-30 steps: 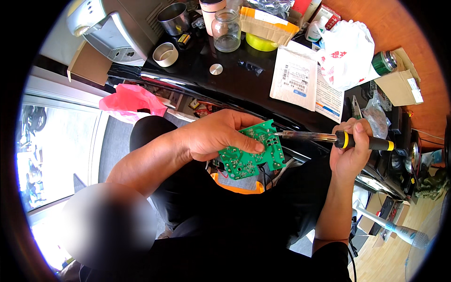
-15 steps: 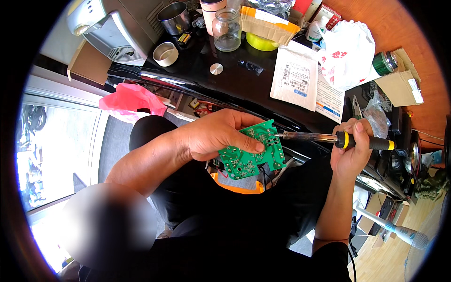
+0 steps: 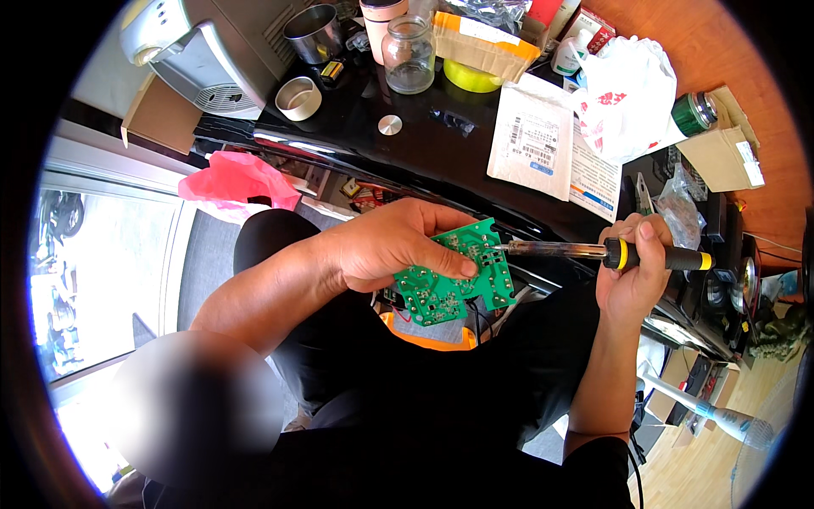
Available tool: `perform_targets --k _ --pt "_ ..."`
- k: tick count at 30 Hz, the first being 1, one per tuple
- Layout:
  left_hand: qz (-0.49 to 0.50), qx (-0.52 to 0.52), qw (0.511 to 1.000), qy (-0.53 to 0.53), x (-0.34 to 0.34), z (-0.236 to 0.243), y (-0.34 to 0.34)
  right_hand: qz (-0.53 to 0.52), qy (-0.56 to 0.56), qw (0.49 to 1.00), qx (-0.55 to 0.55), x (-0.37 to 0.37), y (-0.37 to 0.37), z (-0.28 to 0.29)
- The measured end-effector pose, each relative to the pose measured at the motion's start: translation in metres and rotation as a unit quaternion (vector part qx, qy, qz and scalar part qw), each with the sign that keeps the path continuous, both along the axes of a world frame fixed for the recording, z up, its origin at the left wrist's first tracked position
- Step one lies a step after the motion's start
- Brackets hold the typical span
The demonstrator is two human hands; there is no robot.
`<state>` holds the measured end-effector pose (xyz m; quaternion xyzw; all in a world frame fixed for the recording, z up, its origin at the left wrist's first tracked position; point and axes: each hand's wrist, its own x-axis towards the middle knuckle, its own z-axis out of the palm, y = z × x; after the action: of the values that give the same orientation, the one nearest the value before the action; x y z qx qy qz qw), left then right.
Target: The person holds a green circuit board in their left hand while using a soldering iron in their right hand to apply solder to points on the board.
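Observation:
My left hand (image 3: 398, 246) grips a green circuit board (image 3: 441, 293) by its upper left part, thumb across the face and fingers hidden behind it. The side with solder joints and small parts faces up, tilted above my lap. My right hand (image 3: 636, 263) is closed around the black and yellow handle of a soldering iron (image 3: 560, 248). Its metal shaft points left. The tip lies at the board's upper right part, by a group of joints; whether it touches cannot be made out.
Beyond my hands, a black glossy table (image 3: 381, 161) carries a glass jar (image 3: 409, 59), a small metal bowl (image 3: 298, 98), a padded envelope (image 3: 530, 136) and a white plastic bag (image 3: 627, 97). A pink bag (image 3: 237, 182) hangs at the left. A standing fan (image 3: 721, 416) is at the lower right.
The soldering iron's tip has shifted very slightly down on the board. Both hands keep nearly the same place and grip.

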<state>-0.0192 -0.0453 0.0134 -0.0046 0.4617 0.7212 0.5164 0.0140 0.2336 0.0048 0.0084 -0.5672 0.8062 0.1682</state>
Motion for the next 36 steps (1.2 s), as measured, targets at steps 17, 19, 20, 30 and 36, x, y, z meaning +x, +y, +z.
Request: perform_targets --k 17,19,20,30,36 --pt "0.007 -0.004 1.000 0.014 0.0004 0.0007 0.0025 -0.004 0.003 1.000 -0.001 0.0001 0.0024 0.0009" --pt "0.004 -0.003 1.000 0.018 0.0015 -0.0004 0.0024 -0.002 0.011 1.000 0.001 0.0009 0.0016 0.0002" --pt "0.005 -0.005 1.000 0.018 0.0023 -0.0004 0.0022 0.002 0.010 1.000 -0.002 0.0013 0.0020 -0.0009" --pt "0.002 -0.011 1.000 0.015 0.0020 0.0022 0.0019 0.015 0.010 1.000 -0.004 0.0014 0.0010 0.0009" --pt "-0.006 -0.006 1.000 0.005 0.0014 -0.0014 0.0008 0.012 0.012 1.000 0.000 0.0007 0.0003 -0.0002"
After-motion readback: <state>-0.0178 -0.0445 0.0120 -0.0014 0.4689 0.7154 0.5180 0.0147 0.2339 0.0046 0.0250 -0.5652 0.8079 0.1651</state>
